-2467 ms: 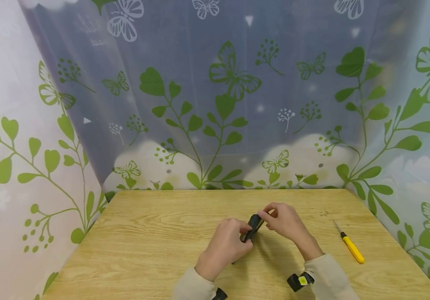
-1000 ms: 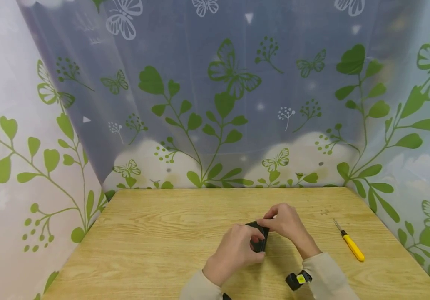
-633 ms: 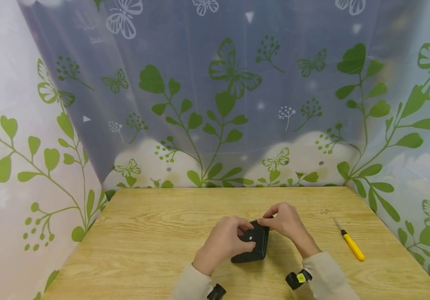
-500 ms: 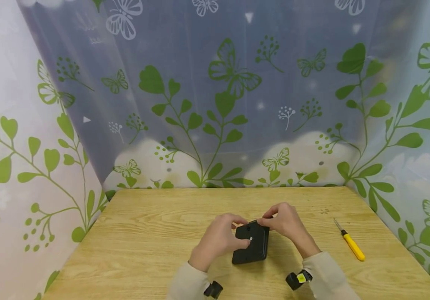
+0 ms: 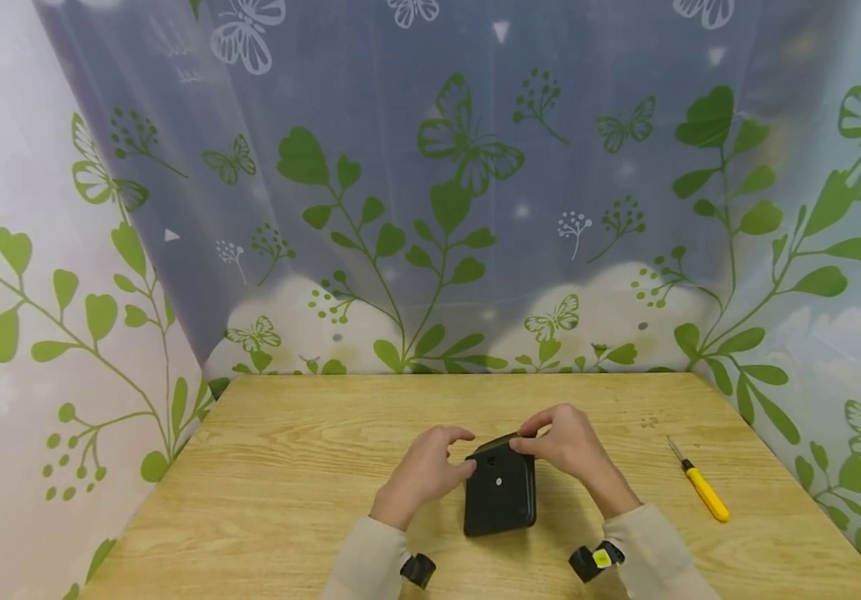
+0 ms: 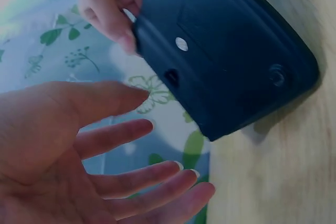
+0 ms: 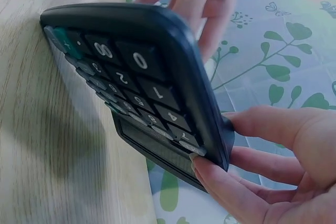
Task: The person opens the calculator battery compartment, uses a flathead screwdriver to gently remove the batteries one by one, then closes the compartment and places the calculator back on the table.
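A black calculator (image 5: 501, 504) stands tilted on its edge on the table, its back towards the head camera. On that back (image 6: 226, 61) are a small pale round spot and a dark notch. The right wrist view shows the keys (image 7: 139, 60) and the display end. My right hand (image 5: 563, 446) pinches the calculator's upper right corner between thumb and fingers. Beside its left edge is my left hand (image 5: 421, 473), fingers spread and extended; in the left wrist view a gap separates that hand (image 6: 89, 145) from the calculator.
A screwdriver (image 5: 703, 492) with a yellow handle lies at the right of the wooden table (image 5: 310, 467). Several tiny things (image 5: 649, 422), too small to identify, lie farther back. Patterned curtains (image 5: 370, 275) stand behind and at both sides.
The calculator has turned from nearly edge-on to showing its back. My left hand has let go and drawn away to the left. My right hand keeps its pinch at the corner.
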{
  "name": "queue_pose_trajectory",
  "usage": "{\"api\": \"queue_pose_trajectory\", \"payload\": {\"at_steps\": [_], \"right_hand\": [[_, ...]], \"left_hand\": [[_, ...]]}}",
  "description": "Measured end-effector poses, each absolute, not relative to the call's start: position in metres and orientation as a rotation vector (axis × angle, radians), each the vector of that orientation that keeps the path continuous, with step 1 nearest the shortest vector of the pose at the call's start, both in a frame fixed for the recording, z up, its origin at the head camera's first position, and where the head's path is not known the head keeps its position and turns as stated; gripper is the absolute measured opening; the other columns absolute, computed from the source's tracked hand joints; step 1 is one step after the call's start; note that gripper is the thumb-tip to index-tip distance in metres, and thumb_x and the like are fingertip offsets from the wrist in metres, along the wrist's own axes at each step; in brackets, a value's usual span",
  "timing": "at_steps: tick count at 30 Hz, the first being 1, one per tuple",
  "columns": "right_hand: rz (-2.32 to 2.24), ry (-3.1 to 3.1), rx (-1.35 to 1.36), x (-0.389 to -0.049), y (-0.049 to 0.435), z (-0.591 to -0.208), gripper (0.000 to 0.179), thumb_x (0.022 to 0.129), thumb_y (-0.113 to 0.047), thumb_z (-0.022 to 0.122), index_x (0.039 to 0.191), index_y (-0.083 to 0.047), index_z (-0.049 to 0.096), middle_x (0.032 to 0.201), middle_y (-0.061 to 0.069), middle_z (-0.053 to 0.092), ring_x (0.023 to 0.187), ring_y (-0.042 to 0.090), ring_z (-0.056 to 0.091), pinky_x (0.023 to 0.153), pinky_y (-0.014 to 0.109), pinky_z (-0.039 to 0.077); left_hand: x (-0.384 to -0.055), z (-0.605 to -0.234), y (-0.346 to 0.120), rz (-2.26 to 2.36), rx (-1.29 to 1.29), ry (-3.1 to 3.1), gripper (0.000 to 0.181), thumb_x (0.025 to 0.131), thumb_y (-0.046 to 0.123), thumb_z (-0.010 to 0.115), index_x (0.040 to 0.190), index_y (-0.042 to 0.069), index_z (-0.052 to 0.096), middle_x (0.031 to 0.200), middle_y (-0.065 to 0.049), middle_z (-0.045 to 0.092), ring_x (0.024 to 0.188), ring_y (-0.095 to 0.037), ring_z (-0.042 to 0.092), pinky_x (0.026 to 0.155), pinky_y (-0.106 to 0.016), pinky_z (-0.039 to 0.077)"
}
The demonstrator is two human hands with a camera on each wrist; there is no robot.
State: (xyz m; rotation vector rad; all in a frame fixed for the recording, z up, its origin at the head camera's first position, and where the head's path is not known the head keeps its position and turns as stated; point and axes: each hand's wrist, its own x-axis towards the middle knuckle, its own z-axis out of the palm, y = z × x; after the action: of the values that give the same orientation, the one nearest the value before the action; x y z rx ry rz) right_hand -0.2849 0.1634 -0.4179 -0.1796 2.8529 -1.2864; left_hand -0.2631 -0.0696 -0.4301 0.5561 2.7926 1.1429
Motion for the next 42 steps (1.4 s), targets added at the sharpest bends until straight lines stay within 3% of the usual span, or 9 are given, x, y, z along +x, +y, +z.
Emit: {"api": "queue_pose_trajectory", "payload": {"at_steps": [11, 26, 34, 42], "right_hand": [[-1.291, 2.874, -0.289, -0.28, 0.163, -0.414, 0.021, 0.086, -0.022, 0.084, 0.101, -0.008, 0.08, 0.116, 0.016, 0.075, 0.085, 0.021, 0.072, 0.067, 0.036, 0.063], [-1.357, 2.836, -0.348, -0.283, 0.164, -0.413, 0.016, 0.088, -0.019, 0.082, 0.1, -0.009, 0.08, 0.123, 0.014, 0.073, 0.091, 0.024, 0.073, 0.071, 0.034, 0.064], [-1.329, 2.858, -0.329, -0.283, 0.163, -0.413, 0.017, 0.088, -0.02, 0.082, 0.101, -0.009, 0.08, 0.125, 0.015, 0.072, 0.093, 0.025, 0.073, 0.071, 0.035, 0.064], [-1.376, 2.798, -0.343, -0.283, 0.165, -0.411, 0.018, 0.089, -0.019, 0.081, 0.103, -0.008, 0.079, 0.126, 0.015, 0.072, 0.097, 0.026, 0.072, 0.074, 0.035, 0.064]], "left_hand": [[-0.271, -0.446, -0.072, 1.153, 0.505, 2.812, 0.039, 0.106, 0.025, 0.06, 0.143, 0.012, 0.059, 0.139, -0.024, 0.059, 0.115, -0.039, 0.062, 0.094, -0.055, 0.057], [-0.278, -0.454, -0.074, 1.214, 0.412, 2.758, 0.032, 0.108, 0.028, 0.057, 0.135, 0.012, 0.055, 0.126, -0.025, 0.058, 0.11, -0.034, 0.06, 0.088, -0.052, 0.055], [-0.282, -0.459, -0.076, 1.376, 0.42, 2.588, 0.026, 0.107, 0.021, 0.059, 0.129, 0.01, 0.055, 0.113, -0.021, 0.063, 0.087, -0.03, 0.067, 0.064, -0.042, 0.064], [-0.286, -0.461, -0.081, 1.587, 0.398, 2.333, 0.017, 0.106, 0.015, 0.058, 0.122, 0.012, 0.055, 0.108, -0.016, 0.059, 0.079, -0.024, 0.067, 0.073, -0.048, 0.067]]}}
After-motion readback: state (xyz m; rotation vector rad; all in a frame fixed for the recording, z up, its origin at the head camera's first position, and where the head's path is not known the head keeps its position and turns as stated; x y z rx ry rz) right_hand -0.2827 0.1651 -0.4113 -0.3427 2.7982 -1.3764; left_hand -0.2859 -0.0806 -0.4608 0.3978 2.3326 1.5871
